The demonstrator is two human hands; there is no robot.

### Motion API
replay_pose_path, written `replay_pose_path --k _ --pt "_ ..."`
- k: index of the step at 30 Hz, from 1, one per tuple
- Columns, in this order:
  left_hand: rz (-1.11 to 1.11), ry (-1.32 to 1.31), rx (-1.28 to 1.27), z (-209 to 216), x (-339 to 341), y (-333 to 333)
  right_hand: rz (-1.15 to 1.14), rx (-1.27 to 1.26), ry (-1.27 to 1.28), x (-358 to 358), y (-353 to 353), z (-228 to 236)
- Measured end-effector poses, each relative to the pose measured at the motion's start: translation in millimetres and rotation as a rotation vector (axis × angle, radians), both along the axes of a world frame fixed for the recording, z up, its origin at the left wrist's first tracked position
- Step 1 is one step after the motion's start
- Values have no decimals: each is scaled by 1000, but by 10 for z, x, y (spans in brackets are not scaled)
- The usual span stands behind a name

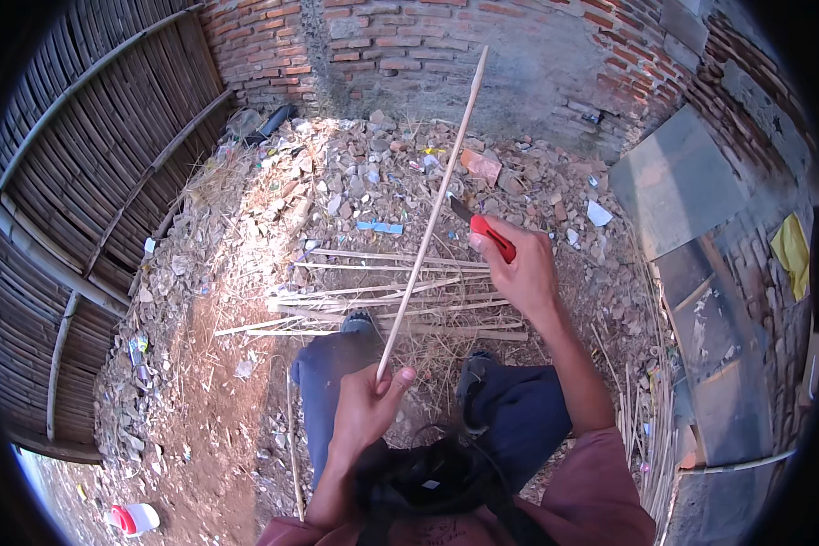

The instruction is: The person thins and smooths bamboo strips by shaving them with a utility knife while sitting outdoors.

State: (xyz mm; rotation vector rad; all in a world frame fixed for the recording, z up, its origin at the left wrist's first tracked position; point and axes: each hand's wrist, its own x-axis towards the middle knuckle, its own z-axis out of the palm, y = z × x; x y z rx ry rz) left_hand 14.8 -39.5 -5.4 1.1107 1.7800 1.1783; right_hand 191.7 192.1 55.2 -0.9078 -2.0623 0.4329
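My left hand (pixel 370 405) is closed round the lower end of a long pale bamboo stick (pixel 429 235), which slants up and away to a narrowed far tip. In my right hand (pixel 524 273) is a red-handled utility knife (pixel 493 238), its dark blade out and pointing toward the stick's middle. A small gap seems to lie between blade and stick. Beyond my feet, several split bamboo strips (pixel 382 293) lie crosswise on the ground, partly behind the held stick.
Rubble (pixel 373 168) covers the ground up to a brick wall (pixel 400 41). A bamboo fence (pixel 82 136) stands at left. Boards (pixel 682 182) lean at right, beside long thin sticks (pixel 648 428). A red-and-white container (pixel 135 519) lies lower left; a blue scrap (pixel 379 227) lies ahead.
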Motion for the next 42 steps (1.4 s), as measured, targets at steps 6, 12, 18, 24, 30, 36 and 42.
replay_pose_path --k 6,12,18,24,30,36,42 --pt "-12 69 -45 -47 -120 -92 -49 -178 247 295 301 -209" --pt "5 143 -12 -97 -187 58 190 -285 144 142 20 -358" --pt "47 -26 100 28 -142 205 474 9 27 -159 -495 -594" --pt "9 -122 249 -1 -112 243 540 99 -15 -272 -649 -544" --pt "-86 -185 238 102 -78 241 518 199 -28 -251 -698 -571" --pt "-35 -169 335 32 24 293 450 270 -11 -234 -742 -532" --pt "44 -43 326 128 74 279 423 284 -2 -230 -782 -445"
